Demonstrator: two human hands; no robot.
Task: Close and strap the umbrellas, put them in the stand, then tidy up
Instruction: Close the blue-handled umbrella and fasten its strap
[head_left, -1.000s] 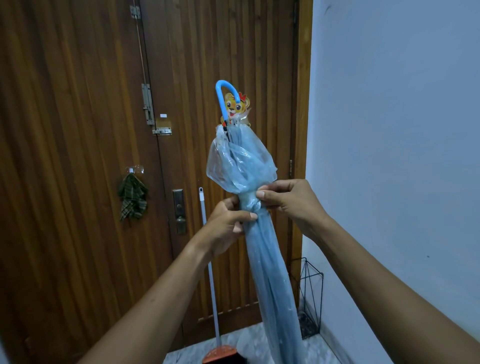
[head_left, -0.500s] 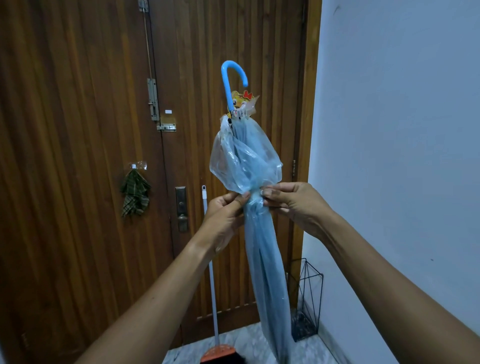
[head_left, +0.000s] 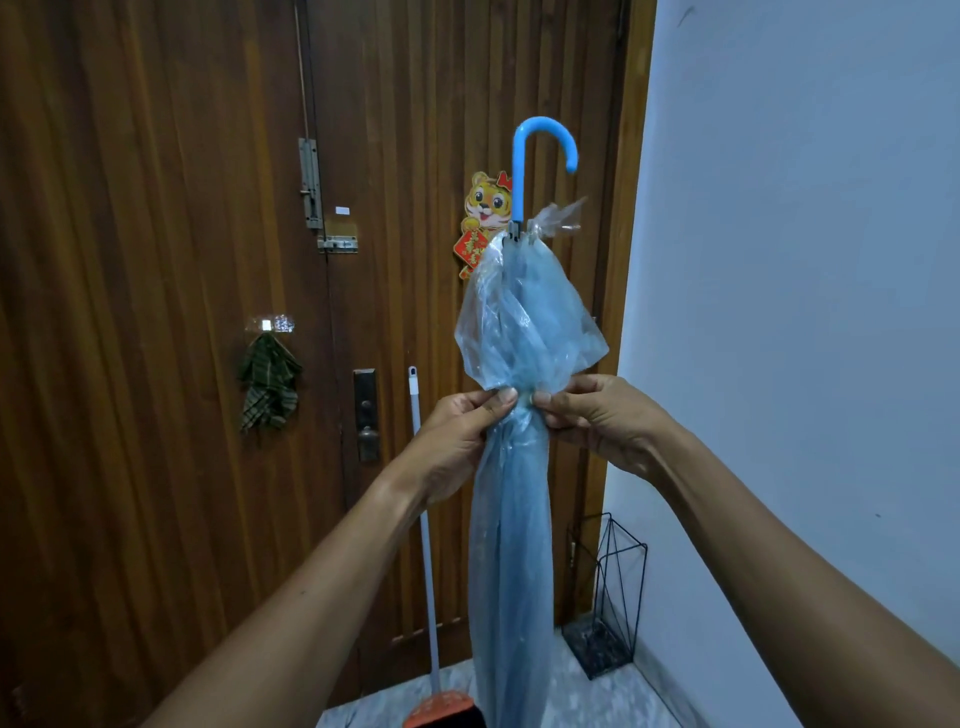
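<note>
The pale blue umbrella (head_left: 511, 467) is folded and held upright, both hands' grip pinched shut at its waist, seemingly fastening the strap, while the wire stand (head_left: 613, 597) waits beside the wall.

Two bare forearms enter from 5 and 7 o'clock. No sleeves, watch, rings or gloves visible. Left hand (head_left: 457, 441) and right hand (head_left: 597, 421): short, unpainted nails.

Both your forearms reach forward and up, converging at chest height. Your left hand (head_left: 457, 436) and right hand (head_left: 597, 421) face each other, thumbs and forefingers pinched close together, nearly touching, other fingers curled under, wrists slightly bent.
</note>
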